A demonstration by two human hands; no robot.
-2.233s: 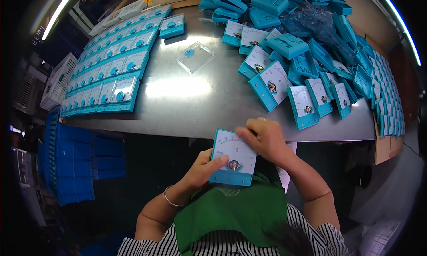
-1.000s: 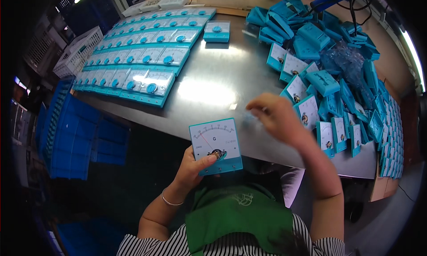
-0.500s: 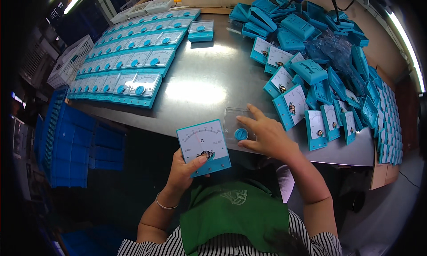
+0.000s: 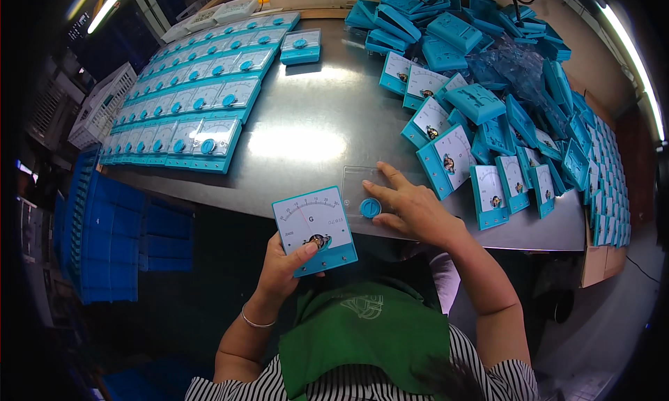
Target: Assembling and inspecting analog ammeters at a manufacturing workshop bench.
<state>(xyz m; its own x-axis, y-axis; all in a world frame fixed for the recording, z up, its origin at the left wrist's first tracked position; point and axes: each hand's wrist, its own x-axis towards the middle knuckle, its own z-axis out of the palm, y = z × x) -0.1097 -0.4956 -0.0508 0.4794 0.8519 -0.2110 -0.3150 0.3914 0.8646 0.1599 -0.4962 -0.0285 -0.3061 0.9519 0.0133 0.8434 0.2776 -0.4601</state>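
My left hand (image 4: 280,263) grips a teal panel meter (image 4: 313,227) by its lower left corner, the thumb on its face beside the coil assembly. The meter has a white scale dial with a thin needle, no clear cover over it, and is held just off the table's front edge. To its right, a clear plastic cover (image 4: 354,181) with a round blue knob (image 4: 370,207) lies at the table edge. My right hand (image 4: 421,213) is over the right side of this cover, its fingers spread and the fingertips at the cover; whether they press on it is hard to see.
Rows of covered meters (image 4: 164,133) stand at the left of the metal table (image 4: 293,108), with one covered meter (image 4: 301,47) apart. On the right lie uncovered meters (image 4: 449,160) and a heap of teal housings (image 4: 453,35). Blue crates (image 4: 108,227) stand below left.
The whole view has shifted slightly. My left hand still holds the meter, and my right hand stays spread at the clear cover, with barely any movement.
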